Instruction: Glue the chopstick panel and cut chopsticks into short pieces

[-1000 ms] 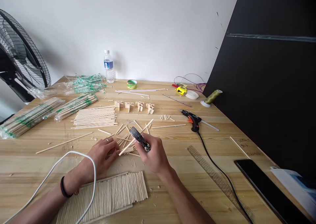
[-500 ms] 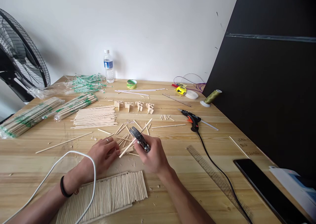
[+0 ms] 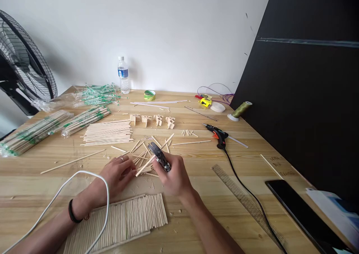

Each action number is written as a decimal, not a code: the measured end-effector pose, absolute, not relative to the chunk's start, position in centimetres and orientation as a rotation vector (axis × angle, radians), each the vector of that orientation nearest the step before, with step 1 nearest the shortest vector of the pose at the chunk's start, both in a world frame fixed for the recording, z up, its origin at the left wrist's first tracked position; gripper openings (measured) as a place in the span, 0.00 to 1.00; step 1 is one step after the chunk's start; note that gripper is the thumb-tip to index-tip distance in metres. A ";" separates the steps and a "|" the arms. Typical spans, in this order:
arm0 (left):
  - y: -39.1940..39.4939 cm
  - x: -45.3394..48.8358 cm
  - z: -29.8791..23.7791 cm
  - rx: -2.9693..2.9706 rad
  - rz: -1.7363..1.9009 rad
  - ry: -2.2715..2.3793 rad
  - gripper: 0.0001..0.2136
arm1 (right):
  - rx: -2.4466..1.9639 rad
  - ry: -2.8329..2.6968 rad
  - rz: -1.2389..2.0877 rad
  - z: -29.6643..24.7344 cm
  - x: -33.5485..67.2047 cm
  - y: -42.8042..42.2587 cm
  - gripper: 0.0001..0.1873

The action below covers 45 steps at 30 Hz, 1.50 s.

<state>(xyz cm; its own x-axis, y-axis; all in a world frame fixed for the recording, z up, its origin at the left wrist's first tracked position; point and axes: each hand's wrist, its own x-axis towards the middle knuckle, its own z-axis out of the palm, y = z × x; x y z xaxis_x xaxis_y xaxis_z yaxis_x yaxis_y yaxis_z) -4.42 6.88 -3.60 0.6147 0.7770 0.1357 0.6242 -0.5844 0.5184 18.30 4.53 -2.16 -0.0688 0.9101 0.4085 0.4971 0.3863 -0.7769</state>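
My right hand (image 3: 174, 175) grips a pair of small metal cutters (image 3: 158, 155), its jaws closed around a long bamboo stick (image 3: 155, 155) that slants from lower left to upper right. My left hand (image 3: 117, 172), a ring on one finger, has its fingers curled on the near end of that stick, resting among short cut stick pieces (image 3: 141, 157). A flat mat of glued sticks (image 3: 134, 219) lies just in front of both hands.
A row of bare sticks (image 3: 108, 132) and wrapped stick bundles (image 3: 33, 132) lie to the left. Small stick assemblies (image 3: 153, 120), a glue gun (image 3: 219, 136) with its cord, a ruler (image 3: 238, 194), a phone (image 3: 303, 216), a thread spool (image 3: 241, 110), a water bottle (image 3: 123, 75) and a fan (image 3: 19, 59) surround the work.
The cutters and the stick have shifted very slightly up and away; both hands otherwise hold the same position.
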 end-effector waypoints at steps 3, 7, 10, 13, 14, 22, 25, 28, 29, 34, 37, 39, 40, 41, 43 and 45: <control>6.9 -4.4 -3.7 2.406 0.489 1.107 0.13 | -1.236 -1.699 0.582 -2.1 18.3 4.4 0.17; 7.1 -4.6 -4.0 2.411 0.492 1.100 0.12 | -1.192 -1.659 0.672 -1.8 18.2 4.2 0.20; 7.1 -4.6 -4.0 2.406 0.475 1.104 0.11 | -1.169 -1.638 0.702 -1.7 18.1 4.1 0.21; 7.0 -4.6 -3.8 2.390 0.454 1.088 0.12 | -1.170 -1.649 0.682 -1.6 17.9 4.0 0.21; 7.0 -4.6 -3.7 2.387 0.452 1.089 0.12 | -1.169 -1.657 0.676 -1.6 17.9 4.0 0.21; 6.8 -4.5 -3.4 2.382 0.442 1.106 0.12 | -1.158 -1.663 0.675 -1.8 17.8 3.9 0.20; 6.7 -4.5 -3.3 2.375 0.427 1.116 0.13 | -1.150 -1.643 0.701 -1.6 17.9 3.9 0.22; 6.7 -4.4 -3.2 2.366 0.417 1.125 0.12 | -1.150 -1.612 0.756 -1.3 17.9 3.8 0.24; 6.7 -4.4 -3.2 2.363 0.415 1.124 0.12 | -1.153 -1.599 0.778 -1.2 17.9 3.8 0.24; 6.9 -4.5 -3.3 2.373 0.415 1.101 0.12 | -1.186 -1.549 0.877 -1.2 17.9 3.8 0.25; 6.8 -4.5 -3.3 2.378 0.428 1.112 0.12 | -1.222 -1.482 0.960 -1.5 18.1 4.0 0.25; 6.8 -4.5 -3.2 2.375 0.445 1.116 0.12 | -1.257 -1.428 0.996 -1.7 18.4 4.3 0.25; 6.7 -4.5 -3.1 2.366 0.454 1.113 0.12 | -1.276 -1.410 0.996 -1.8 18.5 4.4 0.25; 6.7 -4.5 -3.0 2.351 0.469 1.113 0.12 | -1.296 -1.402 0.978 -1.8 18.7 4.5 0.25; 6.6 -4.4 -2.6 2.312 0.524 1.129 0.13 | -1.336 -1.417 0.886 -1.8 18.8 4.7 0.26; 6.5 -4.4 -2.2 2.273 0.620 1.133 0.13 | -1.364 -1.474 0.730 -1.8 18.9 4.7 0.25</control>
